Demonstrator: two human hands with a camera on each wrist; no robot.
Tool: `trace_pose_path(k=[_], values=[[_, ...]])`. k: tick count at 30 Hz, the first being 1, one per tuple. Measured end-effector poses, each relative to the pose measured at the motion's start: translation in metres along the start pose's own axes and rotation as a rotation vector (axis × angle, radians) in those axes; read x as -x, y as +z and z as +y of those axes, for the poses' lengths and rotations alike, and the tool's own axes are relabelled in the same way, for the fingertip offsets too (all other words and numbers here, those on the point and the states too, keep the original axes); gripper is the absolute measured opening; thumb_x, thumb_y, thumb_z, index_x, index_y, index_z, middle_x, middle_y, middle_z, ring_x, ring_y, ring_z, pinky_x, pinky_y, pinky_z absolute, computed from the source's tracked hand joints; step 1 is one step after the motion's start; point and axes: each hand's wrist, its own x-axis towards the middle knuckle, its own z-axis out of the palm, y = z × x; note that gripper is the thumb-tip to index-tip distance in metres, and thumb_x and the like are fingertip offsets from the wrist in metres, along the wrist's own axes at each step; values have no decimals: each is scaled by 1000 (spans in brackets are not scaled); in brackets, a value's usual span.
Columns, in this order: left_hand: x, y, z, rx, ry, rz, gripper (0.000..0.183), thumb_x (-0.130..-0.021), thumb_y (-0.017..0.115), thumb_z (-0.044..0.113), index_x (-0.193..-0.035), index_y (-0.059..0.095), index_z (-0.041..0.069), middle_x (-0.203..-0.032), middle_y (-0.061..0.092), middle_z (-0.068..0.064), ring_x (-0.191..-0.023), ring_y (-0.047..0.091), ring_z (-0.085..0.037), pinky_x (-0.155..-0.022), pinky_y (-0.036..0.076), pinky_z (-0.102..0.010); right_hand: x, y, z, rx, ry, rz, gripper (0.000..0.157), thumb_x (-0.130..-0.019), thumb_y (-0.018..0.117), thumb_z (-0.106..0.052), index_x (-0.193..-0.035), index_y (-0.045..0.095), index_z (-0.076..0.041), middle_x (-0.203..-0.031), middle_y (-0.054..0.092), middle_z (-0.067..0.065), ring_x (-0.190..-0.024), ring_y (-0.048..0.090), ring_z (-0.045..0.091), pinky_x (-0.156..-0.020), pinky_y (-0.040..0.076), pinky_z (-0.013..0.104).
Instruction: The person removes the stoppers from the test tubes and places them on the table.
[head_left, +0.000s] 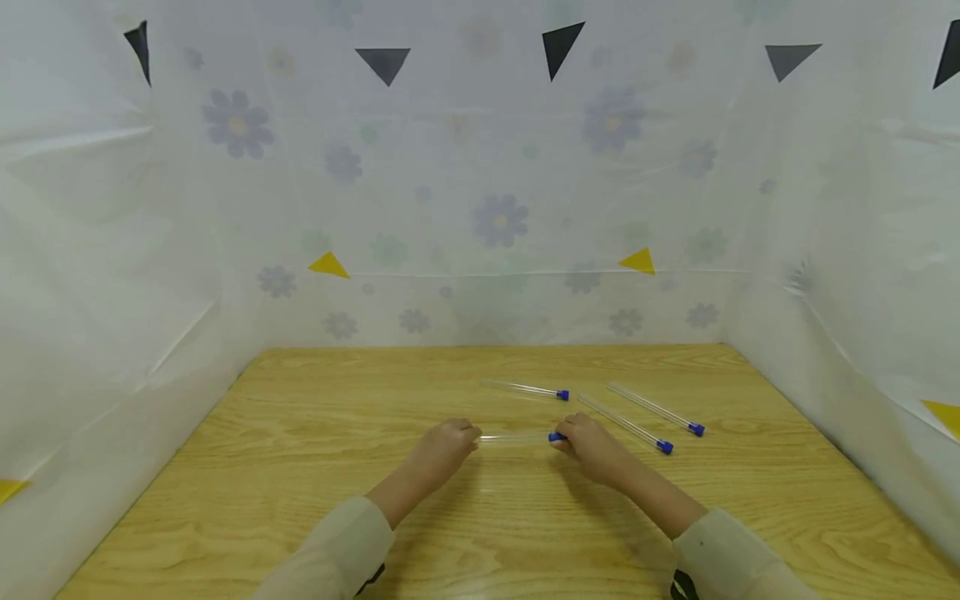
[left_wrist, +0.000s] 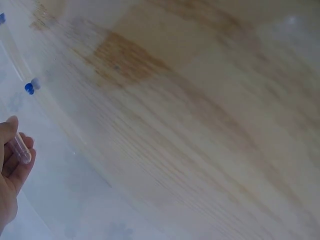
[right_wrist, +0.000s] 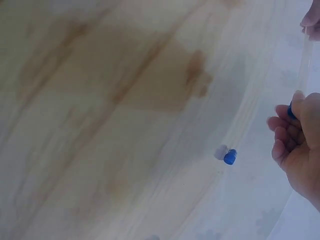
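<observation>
A clear test tube (head_left: 513, 438) with a blue cap (head_left: 556, 437) lies level between the two hands over the table. My left hand (head_left: 442, 450) pinches its plain end; in the left wrist view the rounded tip of the tube (left_wrist: 21, 151) shows between thumb and fingers. At the other end my right hand (head_left: 596, 454) grips the cap. The right wrist view shows thumb and fingers around that blue cap (right_wrist: 290, 112), which they partly cover, with the remaining fingers curled beneath.
Beyond the hands lie three more capped clear tubes: one at the back (head_left: 528, 388), and two slanting side by side at the right, a nearer one (head_left: 626, 422) and a farther one (head_left: 656, 407). White sheeting (head_left: 495, 167) walls the wooden table (head_left: 300, 467) on three sides.
</observation>
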Motion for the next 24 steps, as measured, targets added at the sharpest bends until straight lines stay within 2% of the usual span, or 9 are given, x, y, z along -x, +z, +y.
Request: trace_pose_path(k=[4,7,13,21,24], values=[[1,1,-2,12,3,2,15,-78,71,10,-91,67,5,-86,67,-5,-80,66,-14,-70,54,-15,0,2,4,-109,-48,-16,8,-86,59,-1,-78,57,-2,-70,50,-2,-66,38,5,-56,34,18],[1,1,-3,15,2,2,15,-78,71,10,-92,67,5,-87,67,-5,-81,66,-14,-71,54,-16,0,3,6,-154,-78,-24,7,-86,59,0,-79,57,-1,-70,50,-1,-65,36,3,-57,33,18],[2,-1,-3,38,7,11,16,-78,71,9,-93,68,5,-88,67,-5,-82,66,-14,-71,54,-17,0,2,8,-164,-82,-42,5,-88,58,-2,-83,60,1,-74,55,0,-66,41,3,-56,37,18],[3,-1,-4,45,20,-3,18,-77,72,8,-94,68,4,-89,68,-6,-83,66,-15,-72,54,-16,-1,0,8,-205,-143,-57,11,-86,58,1,-76,55,0,-66,44,-2,-62,31,-1,-54,29,15],[3,1,-4,55,20,-4,18,-77,72,8,-94,68,4,-89,68,-6,-83,66,-15,-72,54,-16,-1,-1,8,-207,-140,-70,12,-87,57,1,-76,53,-1,-66,43,-3,-63,30,-1,-54,29,15]])
